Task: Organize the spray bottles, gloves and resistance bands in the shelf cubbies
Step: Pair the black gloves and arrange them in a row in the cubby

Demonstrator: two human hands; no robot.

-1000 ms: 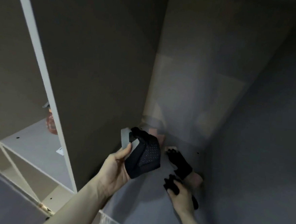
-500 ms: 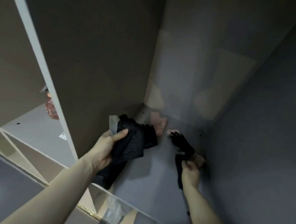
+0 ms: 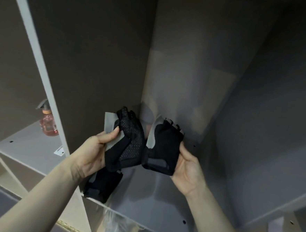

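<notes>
Inside a dim shelf cubby (image 3: 161, 192), my left hand (image 3: 93, 153) grips a black and grey fingerless glove (image 3: 128, 143) with a dotted palm, thumb pressed on its grey patch. My right hand (image 3: 188, 167) holds a second black and grey fingerless glove (image 3: 162, 149) from below and the side. The two gloves touch in the middle, held above the cubby floor. A third black glove (image 3: 102, 186) lies on the floor by the left front corner, partly under my left wrist. A pink spray bottle (image 3: 48, 123) stands in the cubby to the left.
A white divider panel (image 3: 42, 79) separates this cubby from the left one. A small white label (image 3: 60, 151) lies on the left cubby floor. Clear plastic wrap (image 3: 115, 225) hangs below the shelf's front edge. Another compartment opens at lower right (image 3: 274, 231).
My right hand has lifted a glove off the cubby floor and brought it up beside the glove in my left hand. The view has pulled back and tilted.
</notes>
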